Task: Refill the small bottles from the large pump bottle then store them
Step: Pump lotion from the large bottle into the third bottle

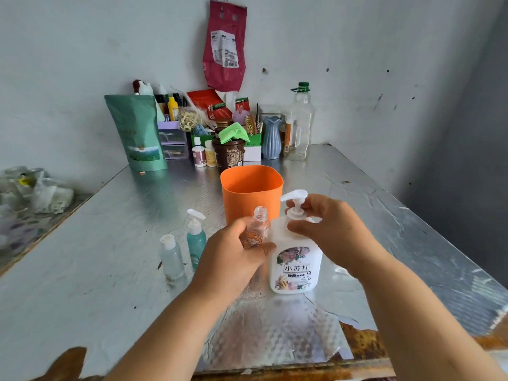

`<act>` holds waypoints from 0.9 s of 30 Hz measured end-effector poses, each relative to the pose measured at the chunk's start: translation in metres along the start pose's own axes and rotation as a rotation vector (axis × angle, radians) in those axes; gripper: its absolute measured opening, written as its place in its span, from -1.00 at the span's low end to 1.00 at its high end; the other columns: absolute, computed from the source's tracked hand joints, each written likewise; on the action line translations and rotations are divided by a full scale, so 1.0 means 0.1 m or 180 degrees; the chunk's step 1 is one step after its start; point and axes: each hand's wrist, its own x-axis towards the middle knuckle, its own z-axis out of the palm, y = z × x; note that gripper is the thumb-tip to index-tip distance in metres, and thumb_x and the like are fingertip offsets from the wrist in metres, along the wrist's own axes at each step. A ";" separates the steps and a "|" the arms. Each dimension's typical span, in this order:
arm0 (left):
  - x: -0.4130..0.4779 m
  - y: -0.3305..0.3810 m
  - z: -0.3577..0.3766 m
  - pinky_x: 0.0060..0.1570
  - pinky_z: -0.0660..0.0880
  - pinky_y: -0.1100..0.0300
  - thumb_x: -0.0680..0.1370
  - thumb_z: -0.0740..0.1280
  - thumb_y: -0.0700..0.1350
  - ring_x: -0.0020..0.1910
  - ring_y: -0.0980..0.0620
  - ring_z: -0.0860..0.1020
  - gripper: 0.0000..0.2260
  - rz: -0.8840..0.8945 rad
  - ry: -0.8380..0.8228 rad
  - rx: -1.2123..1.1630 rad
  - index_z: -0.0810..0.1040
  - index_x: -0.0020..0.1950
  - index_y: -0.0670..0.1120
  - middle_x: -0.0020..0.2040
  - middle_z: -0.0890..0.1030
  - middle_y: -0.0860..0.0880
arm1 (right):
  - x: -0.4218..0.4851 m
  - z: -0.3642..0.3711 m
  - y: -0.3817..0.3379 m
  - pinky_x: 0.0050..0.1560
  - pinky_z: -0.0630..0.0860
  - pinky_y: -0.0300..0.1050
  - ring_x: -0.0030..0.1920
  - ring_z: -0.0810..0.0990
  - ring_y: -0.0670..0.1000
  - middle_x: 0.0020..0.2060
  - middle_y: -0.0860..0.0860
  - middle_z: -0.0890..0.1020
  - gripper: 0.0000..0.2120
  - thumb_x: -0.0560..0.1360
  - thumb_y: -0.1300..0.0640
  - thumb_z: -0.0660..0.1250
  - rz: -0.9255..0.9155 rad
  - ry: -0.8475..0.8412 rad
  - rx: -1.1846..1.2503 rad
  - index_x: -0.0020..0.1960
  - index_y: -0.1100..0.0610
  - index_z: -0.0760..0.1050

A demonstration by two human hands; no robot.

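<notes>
I read soft, even daylight, bright overall, source out of frame. Foil-covered table point(110, 270) throws pale glare near front edge and along right side. Right-hand wall point(467, 160) sits in grey shade. Shadows under small bottles point(171, 259) faint, short. Wide lens bows table edges, stretches bottom corners. Left hand point(233, 257) slightly smeared; plastic bags point(35, 188) at left edge soft.

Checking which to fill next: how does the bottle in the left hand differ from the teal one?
The held bottle is clear with an orange print; the teal bottle is tinted. The held bottle is uncapped; the teal bottle wears a white pump. The left hand grips the held bottle; the teal bottle stands untouched. Both are small.
</notes>
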 end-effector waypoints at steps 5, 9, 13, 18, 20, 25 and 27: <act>0.02 0.13 0.01 0.07 0.56 0.06 0.41 0.53 0.00 -0.01 0.06 0.63 -0.62 -0.0048 -0.0058 0.0358 0.57 0.21 0.11 0.00 0.67 0.11 | 0.00 -0.13 0.01 0.04 0.50 -0.29 0.01 0.63 -0.22 -0.05 -0.18 0.69 -0.72 0.42 0.24 0.41 0.0086 -0.0435 0.0208 0.06 -0.04 0.59; 0.02 0.23 -0.01 0.13 0.52 0.07 0.44 0.50 0.00 0.09 0.04 0.60 -0.62 0.0064 -0.0153 0.0570 0.54 0.24 0.14 0.09 0.65 0.11 | -0.01 -0.29 -0.04 0.19 0.50 -0.22 0.07 0.63 -0.16 -0.02 -0.13 0.70 -0.61 0.48 0.41 0.19 0.0287 -0.0730 0.0853 0.08 0.00 0.58; 0.01 0.31 -0.02 0.12 0.52 0.08 0.44 0.50 0.02 0.11 0.07 0.60 -0.62 0.0175 -0.0120 0.0696 0.54 0.24 0.12 0.14 0.64 0.11 | 0.11 -0.32 -0.14 0.23 0.50 0.00 0.04 0.65 -0.02 -0.10 -0.01 0.72 -0.80 0.59 0.12 0.18 0.0691 0.0050 0.1437 0.06 0.07 0.58; 0.00 0.37 -0.02 0.15 0.50 0.12 0.45 0.49 0.04 0.13 0.09 0.58 -0.59 0.0225 -0.0108 0.0860 0.52 0.28 0.13 0.20 0.61 0.12 | 0.35 -0.17 -0.36 0.08 0.53 0.01 -0.10 0.60 0.03 -0.13 0.04 0.70 -0.63 0.62 -0.06 0.06 0.0714 0.0040 0.0843 0.07 0.13 0.55; 0.01 0.38 -0.03 0.14 0.49 0.16 0.46 0.49 0.03 0.14 0.11 0.56 -0.60 0.0261 -0.0095 0.0871 0.52 0.27 0.12 0.21 0.60 0.13 | 0.44 -0.09 -0.41 0.05 0.50 0.00 -0.08 0.56 0.06 -0.06 0.09 0.67 -0.62 0.62 -0.03 0.03 0.0726 -0.0121 0.0473 0.08 0.16 0.54; 0.03 0.38 -0.06 0.10 0.46 0.22 0.46 0.49 0.00 0.13 0.11 0.55 -0.63 0.0319 -0.0062 0.0808 0.53 0.24 0.11 0.21 0.58 0.13 | 0.52 0.02 -0.40 0.23 0.45 0.16 0.21 0.49 0.27 0.19 0.28 0.52 -0.69 0.63 0.23 0.04 0.0359 -0.0513 -0.0791 0.25 0.30 0.45; 0.05 0.37 -0.06 0.10 0.46 0.22 0.46 0.49 0.00 0.13 0.12 0.55 -0.64 0.0315 -0.0087 0.0755 0.53 0.23 0.11 0.20 0.59 0.13 | 0.53 0.02 -0.38 0.23 0.44 0.15 0.21 0.49 0.27 0.19 0.29 0.52 -0.70 0.62 0.27 0.05 0.0303 -0.0524 -0.1013 0.25 0.33 0.45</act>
